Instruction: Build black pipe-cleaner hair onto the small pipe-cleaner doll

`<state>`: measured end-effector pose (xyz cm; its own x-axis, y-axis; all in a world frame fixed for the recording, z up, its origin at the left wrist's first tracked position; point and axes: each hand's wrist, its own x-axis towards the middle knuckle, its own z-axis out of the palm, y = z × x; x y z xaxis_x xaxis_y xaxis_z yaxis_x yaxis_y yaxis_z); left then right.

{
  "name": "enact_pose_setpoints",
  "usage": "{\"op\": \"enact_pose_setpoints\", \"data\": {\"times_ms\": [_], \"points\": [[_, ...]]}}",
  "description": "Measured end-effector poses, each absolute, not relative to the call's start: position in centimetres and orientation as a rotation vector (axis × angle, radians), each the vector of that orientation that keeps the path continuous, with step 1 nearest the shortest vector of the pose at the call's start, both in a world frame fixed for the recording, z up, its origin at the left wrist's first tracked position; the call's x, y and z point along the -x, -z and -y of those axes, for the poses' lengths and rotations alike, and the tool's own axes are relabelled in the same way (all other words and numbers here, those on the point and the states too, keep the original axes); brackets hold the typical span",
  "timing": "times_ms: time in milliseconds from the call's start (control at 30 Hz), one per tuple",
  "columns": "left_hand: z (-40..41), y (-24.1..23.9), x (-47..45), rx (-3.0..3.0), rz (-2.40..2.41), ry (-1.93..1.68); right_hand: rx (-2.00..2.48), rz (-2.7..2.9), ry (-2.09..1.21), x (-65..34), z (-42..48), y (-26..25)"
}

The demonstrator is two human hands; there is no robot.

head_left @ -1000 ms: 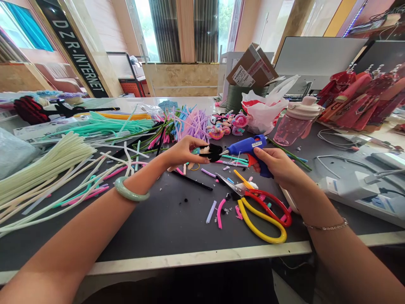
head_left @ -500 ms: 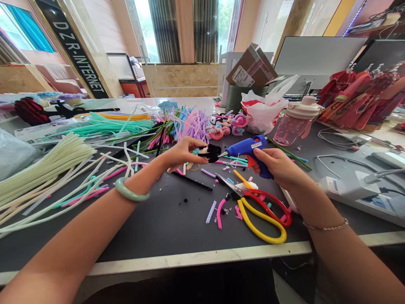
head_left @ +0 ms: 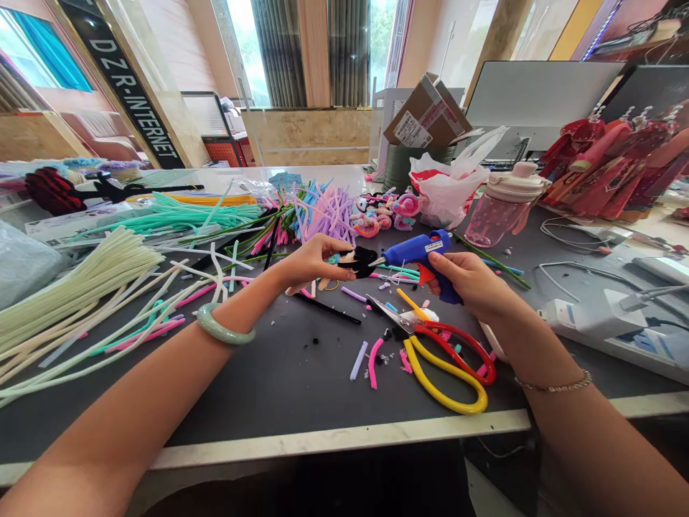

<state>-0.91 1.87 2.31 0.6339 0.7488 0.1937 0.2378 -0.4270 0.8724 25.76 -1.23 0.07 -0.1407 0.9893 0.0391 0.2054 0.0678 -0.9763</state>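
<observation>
The fingers [head_left: 329, 248] of the left hand [head_left: 309, 264] are pressed together in a pinch on a small black fuzzy piece [head_left: 362, 262], which is held in the air above the dark worktop [head_left: 323, 444]. The right hand [head_left: 468, 282] is closed around the grip of a blue hot glue gun [head_left: 417, 251], and its metal nozzle is pointed toward 9 o'clock, just beside the black piece; whether they touch cannot be told. A jade bangle [head_left: 225, 324] is worn on the left wrist and a thin chain bracelet [head_left: 554, 384] on the right. Scissors with red and yellow looped handles [head_left: 446, 366] are lying at 4 o'clock from the black piece, among cut pipe-cleaner scraps [head_left: 359, 359]. A long bundle of pale green pipe cleaners [head_left: 69, 287] is spread at 9 o'clock, and a lilac bunch [head_left: 331, 212] is placed at 11 o'clock. Small pink toy figures [head_left: 380, 214] are seen at 12 o'clock, while a white plastic bag [head_left: 444, 190] and a pink water bottle [head_left: 506, 208] stand at 1 and 2 o'clock. A white power strip [head_left: 597, 319] is placed at 3 o'clock.
</observation>
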Motion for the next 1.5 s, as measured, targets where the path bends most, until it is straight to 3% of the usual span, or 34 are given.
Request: {"op": "enact_pose_setpoints", "data": {"times_ms": [1033, 1500], "points": [[-1.74, -2.22, 0.96, -1.815, -0.816, -0.702, 1.190, 1.482, -1.219, -26.29, 1.06, 0.06], [-1.64, -2.29, 0.58, -1.853, -0.816, -0.730, 1.175, 1.479, -1.067, -25.83, 1.26, 0.33]]}}
